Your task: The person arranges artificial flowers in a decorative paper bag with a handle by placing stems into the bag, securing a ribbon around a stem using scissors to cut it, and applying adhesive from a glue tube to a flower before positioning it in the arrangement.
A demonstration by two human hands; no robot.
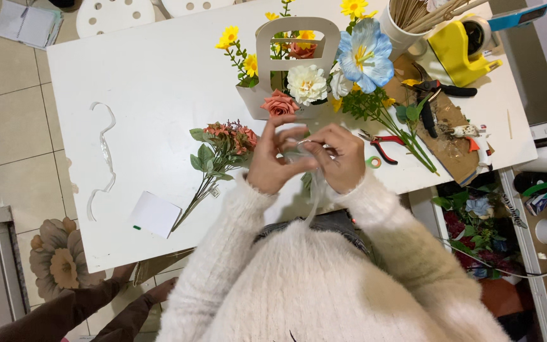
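Observation:
My left hand (272,158) and my right hand (340,155) meet above the table's front edge, both pinching a sheer white ribbon (313,190) whose tail hangs down toward my lap. Just beyond my fingers stands a beige handled flower box (295,44) filled with artificial flowers: a white one (306,83), a salmon rose (280,103), yellow daisies (230,37). A large blue flower (365,56) leans at its right.
On the white table (153,76) lie a pink flower sprig (223,149), a loose ribbon strip (104,158), a white card (154,214), red pliers (381,144), a green tape roll (374,162), black cutters (435,88), a glue gun (470,133), a yellow tape dispenser (457,50).

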